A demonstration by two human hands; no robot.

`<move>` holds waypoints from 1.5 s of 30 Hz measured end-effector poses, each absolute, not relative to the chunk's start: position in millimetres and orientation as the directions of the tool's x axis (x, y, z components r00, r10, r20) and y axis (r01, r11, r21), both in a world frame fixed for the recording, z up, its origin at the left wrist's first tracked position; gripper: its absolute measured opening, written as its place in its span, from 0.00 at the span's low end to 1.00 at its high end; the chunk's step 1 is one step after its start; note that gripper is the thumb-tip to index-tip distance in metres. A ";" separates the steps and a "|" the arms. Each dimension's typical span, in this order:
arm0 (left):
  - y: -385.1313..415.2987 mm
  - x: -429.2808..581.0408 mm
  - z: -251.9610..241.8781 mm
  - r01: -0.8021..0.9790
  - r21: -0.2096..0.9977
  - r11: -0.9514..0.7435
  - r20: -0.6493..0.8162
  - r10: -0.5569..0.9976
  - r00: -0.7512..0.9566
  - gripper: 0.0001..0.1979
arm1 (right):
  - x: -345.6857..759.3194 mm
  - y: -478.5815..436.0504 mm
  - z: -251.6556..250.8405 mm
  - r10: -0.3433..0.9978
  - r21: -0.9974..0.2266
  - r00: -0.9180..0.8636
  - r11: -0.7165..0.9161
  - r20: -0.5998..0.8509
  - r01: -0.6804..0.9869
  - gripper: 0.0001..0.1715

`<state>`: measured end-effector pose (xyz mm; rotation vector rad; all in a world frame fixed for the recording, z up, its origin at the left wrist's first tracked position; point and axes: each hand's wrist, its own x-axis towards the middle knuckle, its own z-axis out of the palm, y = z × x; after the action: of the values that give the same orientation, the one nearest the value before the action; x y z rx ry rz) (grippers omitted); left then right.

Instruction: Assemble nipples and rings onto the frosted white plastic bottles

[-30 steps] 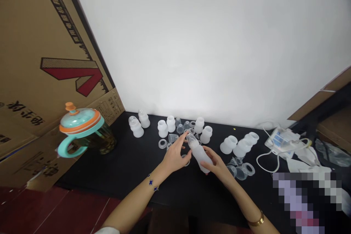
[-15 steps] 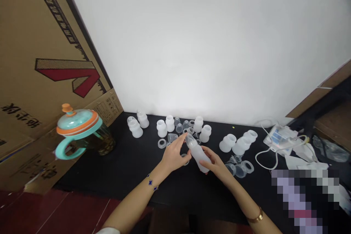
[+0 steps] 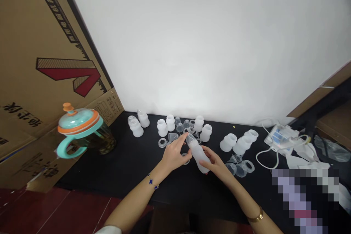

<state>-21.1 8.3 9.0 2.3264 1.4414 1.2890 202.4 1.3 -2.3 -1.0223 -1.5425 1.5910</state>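
A frosted white baby bottle (image 3: 197, 154) with a clear top tilts over the black table, its top leaning to the upper left. My right hand (image 3: 215, 164) is wrapped round its body. At the top end my left hand (image 3: 174, 154) has its index finger by the tip and its thumb by the collar, closed about that part. Beneath the left thumb a clear ring (image 3: 186, 159) is partly covered. Just beyond my hands lie several clear nipples (image 3: 180, 127), a clear cap (image 3: 172, 137) and a collar ring (image 3: 162, 142).
Two capped bottles (image 3: 136, 128) stand back left. Open bottles (image 3: 162, 128) flank the loose parts, and more (image 3: 228, 142) are at right, near clear rings (image 3: 248, 166). A large teal-lidded jug (image 3: 79, 124) is at left by a cardboard box (image 3: 24, 87). A white cable (image 3: 267, 161) lies right.
Both hands keep nearly the same hold on the bottle. The whole view has shifted very slightly.
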 end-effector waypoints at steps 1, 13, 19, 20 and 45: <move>8.4 -21.2 8.9 0.681 0.492 -0.542 0.599 0.779 0.187 0.33 | 202.2 0.9 -1.4 0.885 -0.997 -0.460 -0.061 -0.076 0.048 0.34; 6.0 -22.5 15.3 0.590 0.603 -0.536 0.541 0.819 0.191 0.33 | 202.1 1.9 -3.4 0.932 -0.993 -0.362 0.039 -0.004 0.110 0.39; 6.8 -22.8 15.1 0.572 0.606 -0.553 0.557 0.808 0.191 0.32 | 202.4 -3.0 2.7 0.934 -0.902 -0.327 0.260 0.144 0.345 0.38; 6.9 -22.5 14.9 0.556 0.613 -0.561 0.562 0.804 0.192 0.32 | 202.3 -3.3 2.4 0.930 -0.887 -0.331 0.282 0.160 0.365 0.37; 10.1 -28.0 7.8 0.707 0.406 -0.580 0.690 0.701 0.179 0.32 | 198.9 -4.8 8.8 0.934 -0.877 -0.319 0.286 0.164 0.386 0.26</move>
<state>-28.0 10.1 7.8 2.4163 1.4429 1.4090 198.9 -4.8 8.8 -1.1866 -1.8492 0.9830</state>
